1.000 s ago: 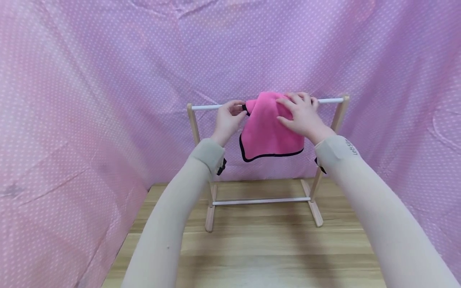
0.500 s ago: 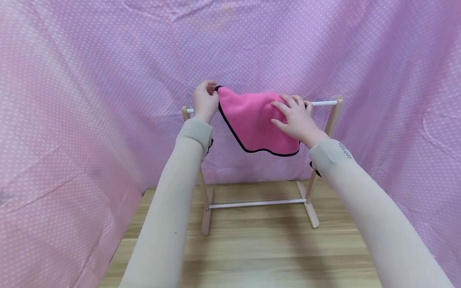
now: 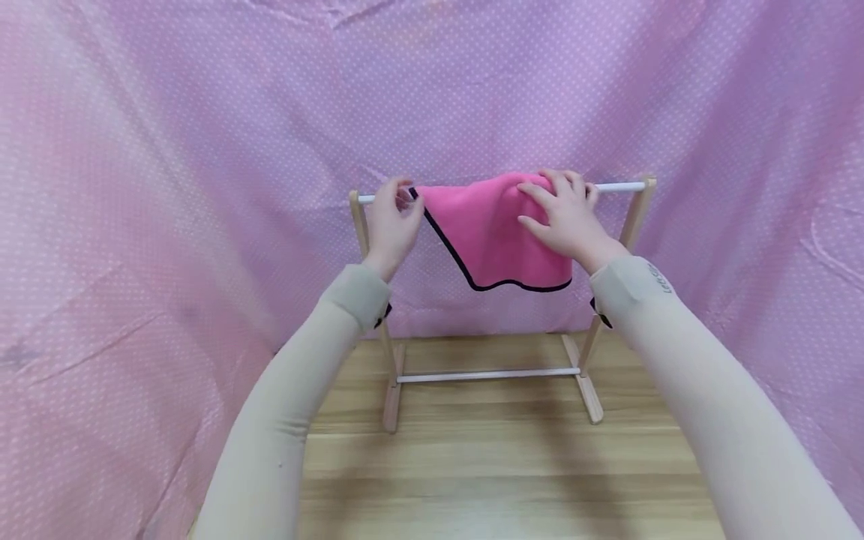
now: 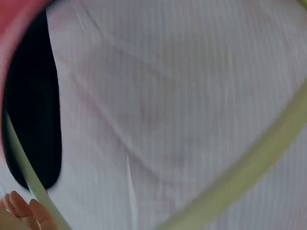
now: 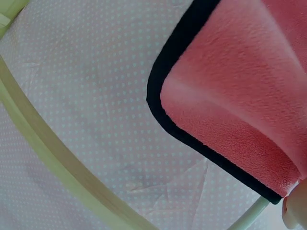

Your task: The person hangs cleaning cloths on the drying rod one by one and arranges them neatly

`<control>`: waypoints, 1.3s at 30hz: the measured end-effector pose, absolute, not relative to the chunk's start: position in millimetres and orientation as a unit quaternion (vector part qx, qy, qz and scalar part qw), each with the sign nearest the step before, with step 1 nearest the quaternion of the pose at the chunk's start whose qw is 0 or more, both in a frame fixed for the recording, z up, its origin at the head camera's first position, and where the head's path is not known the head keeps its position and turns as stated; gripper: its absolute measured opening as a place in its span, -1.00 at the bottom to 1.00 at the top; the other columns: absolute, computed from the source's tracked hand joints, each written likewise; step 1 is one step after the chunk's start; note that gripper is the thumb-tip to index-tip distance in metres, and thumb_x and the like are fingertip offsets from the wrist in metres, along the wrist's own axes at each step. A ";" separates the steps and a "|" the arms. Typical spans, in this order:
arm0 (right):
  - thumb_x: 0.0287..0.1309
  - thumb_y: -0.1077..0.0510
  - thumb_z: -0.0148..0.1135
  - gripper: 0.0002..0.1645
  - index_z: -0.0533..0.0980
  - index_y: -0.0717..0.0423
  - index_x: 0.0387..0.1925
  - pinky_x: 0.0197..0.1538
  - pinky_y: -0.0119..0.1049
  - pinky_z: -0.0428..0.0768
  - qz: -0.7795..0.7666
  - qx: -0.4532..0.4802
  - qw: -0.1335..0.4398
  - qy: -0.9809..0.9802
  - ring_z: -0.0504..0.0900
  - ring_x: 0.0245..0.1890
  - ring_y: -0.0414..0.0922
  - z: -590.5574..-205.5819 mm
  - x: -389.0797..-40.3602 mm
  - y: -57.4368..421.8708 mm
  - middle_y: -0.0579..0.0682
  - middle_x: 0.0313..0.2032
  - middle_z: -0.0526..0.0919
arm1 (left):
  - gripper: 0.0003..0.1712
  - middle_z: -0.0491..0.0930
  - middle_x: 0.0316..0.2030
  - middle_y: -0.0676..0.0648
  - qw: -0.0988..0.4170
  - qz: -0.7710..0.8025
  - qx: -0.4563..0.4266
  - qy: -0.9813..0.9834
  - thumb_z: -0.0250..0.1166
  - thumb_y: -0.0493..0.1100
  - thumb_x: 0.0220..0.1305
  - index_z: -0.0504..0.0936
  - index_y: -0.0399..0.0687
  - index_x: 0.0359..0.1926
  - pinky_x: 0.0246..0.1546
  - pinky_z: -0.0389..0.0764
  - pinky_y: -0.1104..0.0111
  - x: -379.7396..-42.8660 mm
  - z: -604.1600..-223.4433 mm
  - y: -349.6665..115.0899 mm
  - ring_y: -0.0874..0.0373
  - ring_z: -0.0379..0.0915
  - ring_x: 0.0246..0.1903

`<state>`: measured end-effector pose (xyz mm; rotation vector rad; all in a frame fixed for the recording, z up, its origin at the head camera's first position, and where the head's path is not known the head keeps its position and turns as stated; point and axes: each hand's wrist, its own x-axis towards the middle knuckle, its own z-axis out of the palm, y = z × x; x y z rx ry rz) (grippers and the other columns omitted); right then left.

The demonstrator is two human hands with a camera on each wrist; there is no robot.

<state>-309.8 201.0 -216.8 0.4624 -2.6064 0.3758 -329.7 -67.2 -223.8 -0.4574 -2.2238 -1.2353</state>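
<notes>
A pink towel (image 3: 499, 240) with a black border hangs over the white top bar (image 3: 621, 187) of a small wooden rack. My right hand (image 3: 567, 214) rests on the towel's upper right part at the bar, fingers spread. At the towel's upper left corner is my left hand (image 3: 394, 225), its thumb beside the black edge and a gap between thumb and fingers. Fingertips (image 4: 36, 213) of that hand show in the left wrist view, near the towel's dark edge (image 4: 36, 105). In the right wrist view the towel (image 5: 230, 96) hangs down; only a little of the right hand (image 5: 297, 206) shows.
Wooden uprights (image 3: 634, 214) stand at both ends of the bar, joined low down by a white crossbar (image 3: 486, 375). The rack stands on a wood-grain table (image 3: 472, 465). A pink dotted curtain (image 3: 270, 112) surrounds it at the back and sides.
My left hand has drawn the towel's corner to the left, first lifting it, then lowering it to the bar. The towel is spread wider. The right hand has stayed on the towel.
</notes>
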 end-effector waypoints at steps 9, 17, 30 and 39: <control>0.24 -0.05 0.12 -0.41 0.33 -0.02 0.28 0.26 0.28 -0.11 0.152 0.161 0.236 -0.946 -0.06 0.33 0.26 -217.0 -307.4 199.1 0.28 0.34 0.13 | -0.44 0.51 -0.08 -0.27 0.204 -0.498 -0.221 -0.813 0.23 -0.34 0.23 0.29 -0.16 0.24 0.01 0.62 0.26 -314.9 -262.6 -46.3 -0.08 0.53 -0.07; 0.24 -0.05 0.13 -0.39 0.32 -0.02 0.30 0.31 0.21 -0.10 0.227 0.144 0.285 -0.920 0.00 0.31 0.22 -218.2 -305.5 212.5 0.20 0.33 0.20 | -0.56 0.51 -0.14 -0.27 0.240 -0.583 -0.194 -0.751 0.17 -0.44 0.21 0.39 -0.31 0.13 -0.07 0.62 0.33 -321.7 -257.5 -41.9 -0.06 0.50 -0.15; 0.30 0.11 0.07 -0.58 0.36 0.20 0.13 -0.03 -0.49 0.44 0.522 -0.012 0.302 -0.798 0.43 -0.17 -0.42 -243.6 -300.5 243.2 -0.23 -0.17 0.51 | -0.52 0.49 -0.12 -0.25 0.256 -0.620 -0.177 -0.720 0.16 -0.45 0.22 0.36 -0.34 0.18 -0.11 0.57 0.42 -331.6 -256.0 -54.8 0.06 0.44 -0.18; 0.23 0.08 0.17 -0.82 0.45 0.04 -0.16 -0.29 -0.64 0.50 0.580 -0.042 0.253 -0.774 0.48 -0.42 -0.45 -226.1 -296.2 232.3 -0.42 -0.53 0.50 | -0.56 0.54 -0.10 -0.20 0.269 -0.630 -0.147 -0.713 0.18 -0.42 0.24 0.39 -0.27 0.16 -0.07 0.62 0.41 -338.8 -245.8 -65.2 0.12 0.47 -0.15</control>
